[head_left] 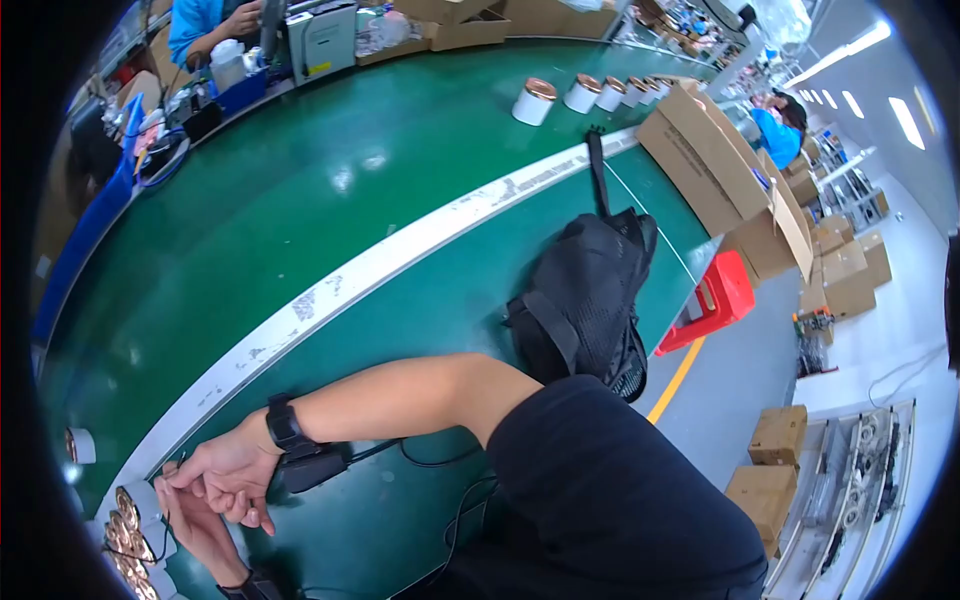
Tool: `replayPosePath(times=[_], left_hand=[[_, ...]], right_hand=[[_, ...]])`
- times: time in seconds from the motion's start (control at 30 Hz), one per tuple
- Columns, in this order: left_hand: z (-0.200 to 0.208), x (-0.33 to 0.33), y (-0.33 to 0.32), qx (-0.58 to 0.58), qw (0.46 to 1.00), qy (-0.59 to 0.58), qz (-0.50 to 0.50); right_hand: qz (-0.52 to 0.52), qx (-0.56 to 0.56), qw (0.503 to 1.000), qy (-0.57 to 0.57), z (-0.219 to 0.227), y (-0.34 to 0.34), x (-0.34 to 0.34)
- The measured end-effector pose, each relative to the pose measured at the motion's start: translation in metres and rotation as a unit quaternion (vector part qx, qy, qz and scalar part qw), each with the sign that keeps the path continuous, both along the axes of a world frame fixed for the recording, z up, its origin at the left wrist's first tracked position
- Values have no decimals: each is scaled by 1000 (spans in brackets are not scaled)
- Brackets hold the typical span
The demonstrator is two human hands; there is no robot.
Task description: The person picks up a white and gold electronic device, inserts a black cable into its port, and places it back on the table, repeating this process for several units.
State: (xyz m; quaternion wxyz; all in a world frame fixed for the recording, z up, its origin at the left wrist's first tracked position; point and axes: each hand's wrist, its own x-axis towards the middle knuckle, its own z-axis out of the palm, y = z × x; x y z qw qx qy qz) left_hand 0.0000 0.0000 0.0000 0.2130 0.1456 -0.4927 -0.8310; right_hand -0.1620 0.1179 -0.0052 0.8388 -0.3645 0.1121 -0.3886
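Note:
At the lower left, my right hand (232, 474) and my left hand (203, 535) meet, thumbs and fingertips pinched close together. A thin black wire (166, 538) shows at the fingertips and loops down over a cluster of white cylinders with shiny copper-coloured ends (128, 530). How the wire is held between the fingers is too small to see clearly. My right forearm crosses over the green bench, a black strap with a small dark box (312, 468) at its wrist. Most of my left forearm is hidden.
Beyond a white rail (345, 280) runs a green belt (270, 190) with several white cylinders (535, 102) at its far end. A black mesh bag (585, 290) lies right of my arm. A cardboard box (700, 160) and red stool (722, 298) stand farther right. Two co-workers are in the distance.

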Motion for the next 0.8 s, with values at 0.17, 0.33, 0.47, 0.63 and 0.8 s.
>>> replayPosePath(times=[0.17, 0.33, 0.47, 0.63, 0.8], left_hand=[[9, 7, 17, -9, 996, -33, 77], [9, -4, 17, -40, 997, -11, 61], [30, -8, 26, -54, 998, -4, 44], [35, -2, 28, -61, 997, 1, 50], [32, -10, 27, -109, 993, 10, 41]], right_hand=[[0, 35, 999, -33, -3, -5, 10], [-35, 78, 996, -17, 3, 0, 3], [-37, 90, 995, -36, 9, 7, 2], [-28, 90, 995, -32, 10, 7, 14], [-34, 99, 994, -8, 11, 8, -2]])
